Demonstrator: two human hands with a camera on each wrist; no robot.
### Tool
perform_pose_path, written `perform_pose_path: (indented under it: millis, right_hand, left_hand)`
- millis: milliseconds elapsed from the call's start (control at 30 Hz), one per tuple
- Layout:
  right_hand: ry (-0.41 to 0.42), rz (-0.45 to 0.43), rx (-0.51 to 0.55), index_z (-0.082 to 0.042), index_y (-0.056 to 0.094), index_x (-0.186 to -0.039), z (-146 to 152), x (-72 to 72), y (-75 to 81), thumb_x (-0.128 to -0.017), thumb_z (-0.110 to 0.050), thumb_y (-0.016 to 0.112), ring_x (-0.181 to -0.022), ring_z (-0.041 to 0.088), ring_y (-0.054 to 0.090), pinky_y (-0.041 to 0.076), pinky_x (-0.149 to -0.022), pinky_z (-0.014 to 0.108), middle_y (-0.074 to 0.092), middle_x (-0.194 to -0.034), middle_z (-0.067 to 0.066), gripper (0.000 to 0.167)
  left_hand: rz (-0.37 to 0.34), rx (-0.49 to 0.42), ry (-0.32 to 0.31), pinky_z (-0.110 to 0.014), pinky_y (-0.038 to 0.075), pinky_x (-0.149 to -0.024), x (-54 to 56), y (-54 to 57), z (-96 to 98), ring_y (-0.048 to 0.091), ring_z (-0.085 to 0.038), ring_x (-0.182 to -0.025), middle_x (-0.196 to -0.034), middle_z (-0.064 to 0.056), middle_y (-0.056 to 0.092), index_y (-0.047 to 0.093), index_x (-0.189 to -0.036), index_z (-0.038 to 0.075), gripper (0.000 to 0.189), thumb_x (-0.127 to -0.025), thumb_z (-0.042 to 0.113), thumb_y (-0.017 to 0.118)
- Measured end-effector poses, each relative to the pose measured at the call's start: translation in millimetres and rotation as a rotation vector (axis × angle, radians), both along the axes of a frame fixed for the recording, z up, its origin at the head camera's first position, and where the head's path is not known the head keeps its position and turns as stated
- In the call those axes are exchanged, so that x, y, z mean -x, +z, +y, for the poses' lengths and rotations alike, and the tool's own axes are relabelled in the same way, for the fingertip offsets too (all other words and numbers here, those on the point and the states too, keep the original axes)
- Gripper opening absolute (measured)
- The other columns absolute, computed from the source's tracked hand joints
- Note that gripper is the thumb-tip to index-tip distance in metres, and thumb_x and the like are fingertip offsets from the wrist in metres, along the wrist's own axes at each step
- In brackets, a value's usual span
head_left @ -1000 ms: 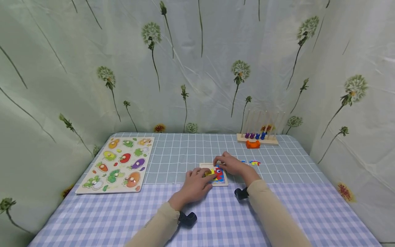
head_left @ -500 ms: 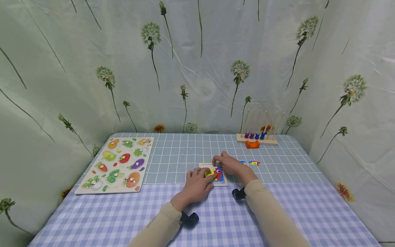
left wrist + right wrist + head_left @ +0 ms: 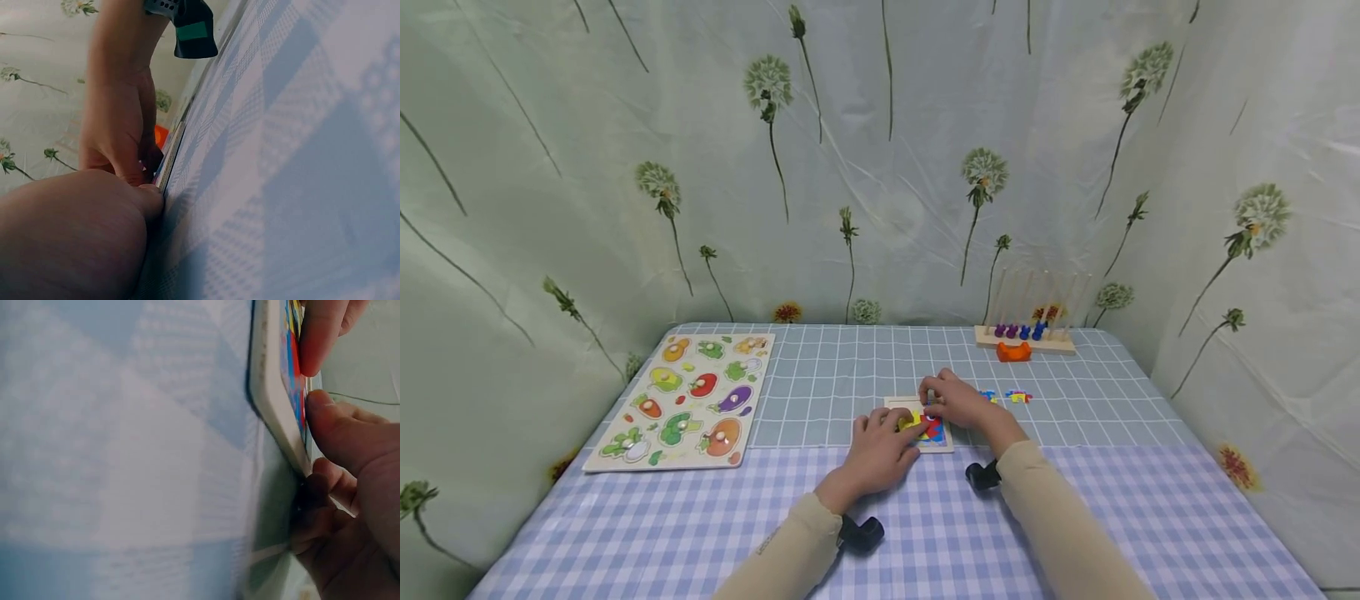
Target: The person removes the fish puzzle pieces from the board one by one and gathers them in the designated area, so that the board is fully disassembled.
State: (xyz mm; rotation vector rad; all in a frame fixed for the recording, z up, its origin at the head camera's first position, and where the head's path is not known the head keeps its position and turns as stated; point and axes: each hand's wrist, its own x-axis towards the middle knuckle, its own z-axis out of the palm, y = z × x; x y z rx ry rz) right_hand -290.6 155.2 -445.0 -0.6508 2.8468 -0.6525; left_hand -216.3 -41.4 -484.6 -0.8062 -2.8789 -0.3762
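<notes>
Left hand [image 3: 875, 450] rests unclenched on the puzzle [image 3: 267, 387]; right hand [image 3: 962, 402], two o'clock, can't tell its grip; lopsided pressure could pop pieces [image 3: 293, 353]!

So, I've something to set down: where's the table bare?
The grid cloth lies bare between the vegetable board and the puzzle frame; the checked cloth, right of the right sleeve. Crowded: the frame, where the left hand and right hand rest, and the area with loose pieces, orange block and peg rack.

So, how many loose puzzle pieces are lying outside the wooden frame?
2 visible: one loose piece just beyond the right hand, a second piece farther right. The hand may hide more.
</notes>
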Motion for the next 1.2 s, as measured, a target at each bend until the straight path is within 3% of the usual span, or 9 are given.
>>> perform_pose_path:
  millis: [200, 567, 867, 1200]
  right_hand:
    - [-0.062, -0.003, 0.117, -0.016, 0.070, -0.108, 6.4, -0.1, -3.8, -0.092, -0.019, 0.072, -0.088, 0.017, 0.053, 0.048, -0.081, 0.031, 0.056, -0.099, 0.005, 0.016]
    - [-0.091, -0.014, 0.131, -0.015, 0.073, -0.107, 8.4, -1.8, -3.0, -0.094, -0.017, 0.070, -0.090, 0.018, 0.056, 0.053, -0.089, 0.039, 0.060, -0.100, 0.005, 0.014]
    - [-0.054, -0.012, 0.136, -0.019, 0.074, -0.102, 11.3, -2.5, -5.4, -0.094, -0.017, 0.069, -0.091, 0.018, 0.055, 0.051, -0.086, 0.035, 0.058, -0.102, 0.004, 0.010]
    - [-0.041, -0.061, 0.189, -0.021, 0.076, -0.100, 13.1, -7.9, -4.4, -0.094, -0.017, 0.069, -0.097, 0.019, 0.057, 0.053, -0.093, 0.041, 0.055, -0.108, 0.004, 0.010]
  left_hand:
    - [-0.009, 0.002, -0.004, -0.050, 0.033, -0.096, -0.2, 0.2, -1.9, 0.039, -0.027, -0.130, -0.142, 0.002, 0.048, 0.051, -0.146, 0.037, 0.045, -0.101, 0.040, 0.051]
    - [-0.046, 0.002, 0.007, -0.053, 0.031, -0.102, 0.0, 3.0, -0.2, 0.037, -0.027, -0.135, -0.146, 0.003, 0.047, 0.052, -0.145, 0.036, 0.043, -0.102, 0.040, 0.048]
    - [-0.050, -0.003, 0.003, -0.053, 0.031, -0.101, -1.2, 4.3, -0.3, 0.037, -0.028, -0.134, -0.145, 0.003, 0.046, 0.053, -0.144, 0.036, 0.042, -0.102, 0.039, 0.049]
    - [-0.035, -0.006, 0.000, -0.053, 0.032, -0.100, -0.7, 2.6, -0.5, 0.038, -0.028, -0.133, -0.144, 0.002, 0.047, 0.053, -0.145, 0.035, 0.043, -0.102, 0.039, 0.050]
